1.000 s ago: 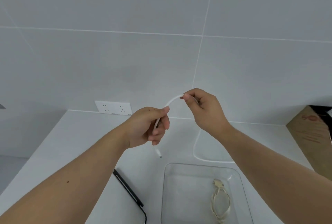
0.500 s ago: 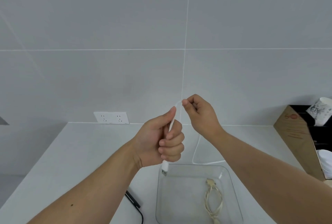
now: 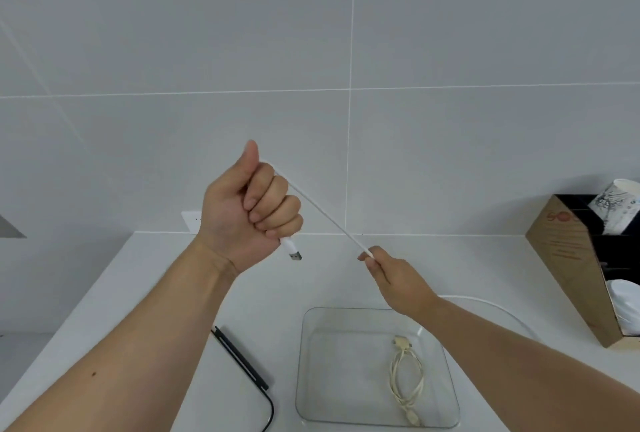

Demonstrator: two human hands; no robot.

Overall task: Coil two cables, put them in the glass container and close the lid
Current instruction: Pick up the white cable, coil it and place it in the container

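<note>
My left hand (image 3: 251, 213) is a raised fist around one end of a white USB cable (image 3: 325, 215), whose plug sticks out below the fist. The cable runs taut down to the right into my right hand (image 3: 393, 279), which pinches it between thumb and fingers. The rest of the cable trails behind my right forearm onto the counter. Below both hands a clear glass container (image 3: 304, 362) stands open on the counter. A coiled cream cable (image 3: 405, 379) lies inside it, on its right half. No lid is clearly visible.
A black-edged object (image 3: 242, 362) lies on the white counter (image 3: 104, 310) left of the container, partly behind my left forearm. A cardboard organiser (image 3: 568, 258) with paper cups stands at the right. A wall socket (image 3: 190, 222) is behind my left hand.
My left hand rose and turned into a fist, and my right hand slid down and to the right along the cable, pulling it straight between them.
</note>
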